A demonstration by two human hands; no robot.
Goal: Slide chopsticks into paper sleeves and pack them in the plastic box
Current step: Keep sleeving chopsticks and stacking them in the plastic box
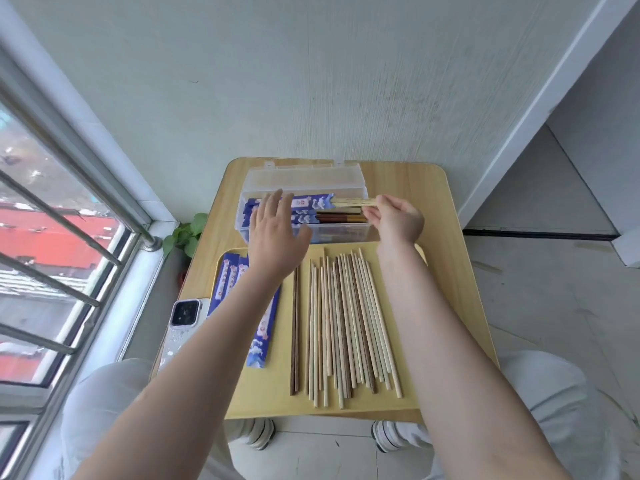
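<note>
Pale bamboo chopsticks in a blue printed paper sleeve (311, 201) sit over the clear plastic box (360, 188); the right hand (398, 216) pinches their bare ends, and the left hand (277, 233) hovers flat, fingers released. Tilting risks slip-out onto the wooden counter (450, 271).

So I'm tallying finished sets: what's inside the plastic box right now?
Inside the plastic box lie sleeved chopsticks in blue paper sleeves, ends poking out. The left hand covers part of them, so no full count.
</note>
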